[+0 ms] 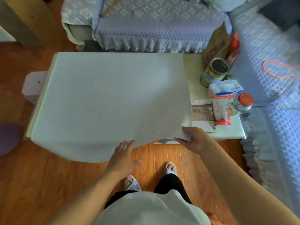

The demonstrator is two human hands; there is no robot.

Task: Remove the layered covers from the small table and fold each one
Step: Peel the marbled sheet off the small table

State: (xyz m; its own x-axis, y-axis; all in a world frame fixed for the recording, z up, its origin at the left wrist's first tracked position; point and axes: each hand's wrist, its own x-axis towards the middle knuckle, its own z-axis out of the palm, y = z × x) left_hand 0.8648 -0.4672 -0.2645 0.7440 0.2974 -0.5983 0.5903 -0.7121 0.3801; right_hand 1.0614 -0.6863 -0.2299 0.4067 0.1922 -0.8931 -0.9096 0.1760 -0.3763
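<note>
White cover (110, 98) lies over most of the small table (227, 132), its near edge sagging past the table front toward the floor. Near right corner is lifted, probably to peel the sheet free for folding. Right hand (194, 138) pinches that corner, thumb on top, fingers curled under. Left hand (125, 153) sits at the near edge with fingers spread and loose; it looks to be just touching the cloth, but blur makes real contact hard to confirm. A patterned cloth (202, 113) shows on the exposed right strip of the table, possibly another layer. Tin can (214, 71), snack packets (224, 95) and red-lidded jar (244, 102) crowd the right end, clear of the lifted cover.
</note>
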